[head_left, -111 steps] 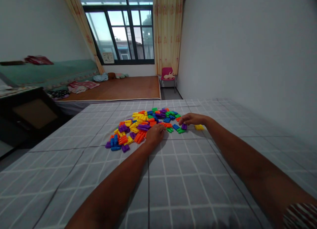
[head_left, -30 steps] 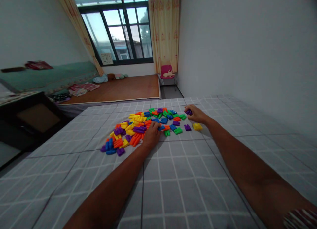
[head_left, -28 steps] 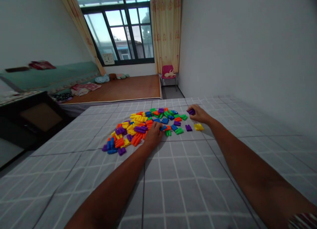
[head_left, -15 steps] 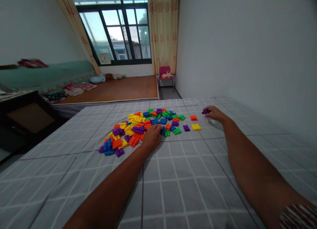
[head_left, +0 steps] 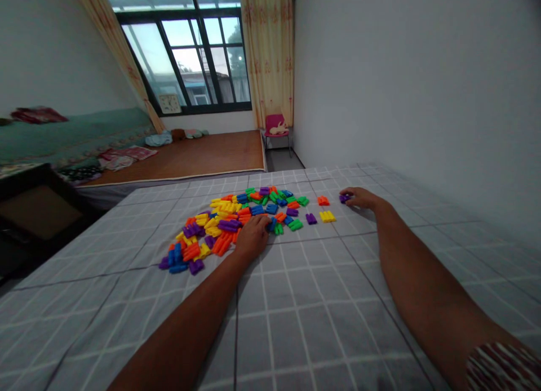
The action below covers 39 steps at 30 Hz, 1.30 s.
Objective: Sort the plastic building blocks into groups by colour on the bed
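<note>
- Two bare hands reach over the grey checked cloth: the left hand near the middle of the frame, the right hand right of it and higher.
- Right grip: thumb and fingers pinch the held purple block, which shows at the fingertips, right of centre, well apart from the heap of coloured blocks.
- Left grip: fingers bent down beside a blue block at the heap's right edge; the back of the hand hides the thumb, so I cannot tell whether they pinch it or merely rest there.
- Left of the held purple block lie an orange block and, below it in the frame, a yellow block, with a loose purple block just beside the yellow one.
- A light pinch should serve for so small a piece; pressing hard could make it twist.
- Best to hold the right wrist low and level, with fingertips clear of the orange block, so that nothing gets nudged.
- The left hand would do well to stay light, as its neighbours lie close enough to be dragged along.
</note>
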{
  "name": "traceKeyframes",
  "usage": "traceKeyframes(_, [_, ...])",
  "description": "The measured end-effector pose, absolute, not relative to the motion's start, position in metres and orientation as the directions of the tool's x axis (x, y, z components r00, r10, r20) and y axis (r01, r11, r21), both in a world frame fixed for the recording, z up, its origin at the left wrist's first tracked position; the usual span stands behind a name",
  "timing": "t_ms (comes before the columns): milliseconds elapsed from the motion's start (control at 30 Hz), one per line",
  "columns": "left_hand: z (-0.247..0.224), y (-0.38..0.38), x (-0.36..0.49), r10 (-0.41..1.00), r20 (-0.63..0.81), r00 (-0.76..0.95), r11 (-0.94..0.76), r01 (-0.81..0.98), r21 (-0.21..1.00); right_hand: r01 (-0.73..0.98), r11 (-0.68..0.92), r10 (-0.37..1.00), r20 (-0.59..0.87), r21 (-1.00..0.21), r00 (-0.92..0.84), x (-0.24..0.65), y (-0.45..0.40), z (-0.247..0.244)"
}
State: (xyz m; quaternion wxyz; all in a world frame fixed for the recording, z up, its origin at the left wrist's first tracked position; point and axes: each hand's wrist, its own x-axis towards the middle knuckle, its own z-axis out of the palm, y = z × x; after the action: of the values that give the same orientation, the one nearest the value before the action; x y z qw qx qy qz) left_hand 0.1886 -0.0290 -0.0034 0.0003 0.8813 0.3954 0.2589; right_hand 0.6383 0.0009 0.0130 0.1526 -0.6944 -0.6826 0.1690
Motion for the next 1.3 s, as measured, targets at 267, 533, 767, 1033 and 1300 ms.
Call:
traceKeyframes(267, [-0.002,-0.03,0.191,0.688,0.479,0.545,-0.687,0.701,0.19,0.938,0.02,1.0,-0.005,-0.346,-0.024,0.633,0.002,0.021])
traceKeyframes(533, [-0.003,-0.031,0.192,0.693,0.474,0.544,-0.682,0.707,0.186,0.938,0.14,0.987,0.121,-0.317,-0.107,0.562,0.023,0.004])
traceKeyframes(767, [-0.007,-0.028,0.193,0.694,0.467,0.547,-0.672,0.726,0.149,0.94,0.189,0.956,0.27,-0.282,-0.111,0.563,0.027,-0.014])
traceKeyframes(1033, [-0.005,-0.025,0.194,0.736,0.422,0.53,-0.629,0.765,0.136,0.851,0.345,0.917,0.338,-0.397,-0.214,0.515,0.027,0.028])
traceKeyframes(1300, [-0.003,-0.018,0.187,0.751,0.392,0.531,-0.609,0.787,0.101,0.869,0.393,0.915,0.219,-0.3,-0.339,0.434,0.068,0.054])
